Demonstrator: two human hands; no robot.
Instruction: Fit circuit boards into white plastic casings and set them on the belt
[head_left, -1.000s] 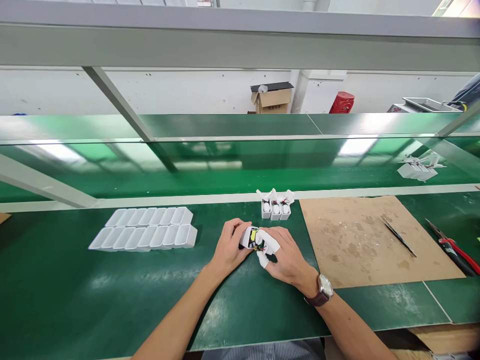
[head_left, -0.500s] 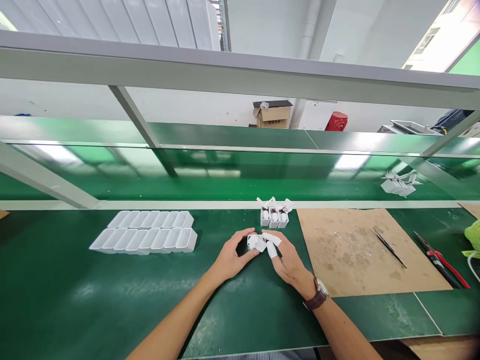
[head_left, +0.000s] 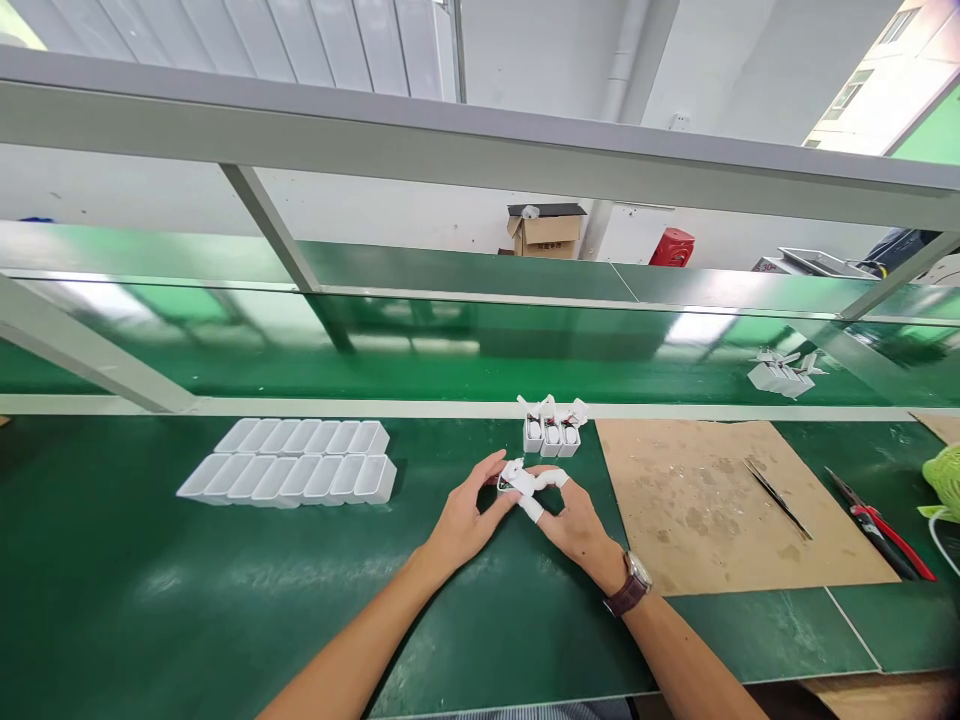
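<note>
A small white box (head_left: 511, 479) with a white piece at its top is between my hands, just above the green table. My left hand (head_left: 466, 512) grips its left side with thumb and fingers. On the right, my right hand (head_left: 571, 512), with white covers on two fingertips, pinches the white piece at the box's top. Behind my hands stand three white boxes (head_left: 552, 437) side by side, with round white parts, dark wires and white pieces sticking up. To the left, two rows of open white boxes (head_left: 292, 478) lie on the table.
On the right lies a brown board (head_left: 690, 510) with tweezers (head_left: 778, 498) on it. Red and black pliers (head_left: 885, 530) rest beyond it, near a yellow-green item (head_left: 943, 472). More white boxes (head_left: 781, 378) are on the green surface behind the ledge (head_left: 450, 408).
The white piece on the held box has shifted, and the box's dark inside now shows. The fingers of my right hand have bent and changed their hold.
</note>
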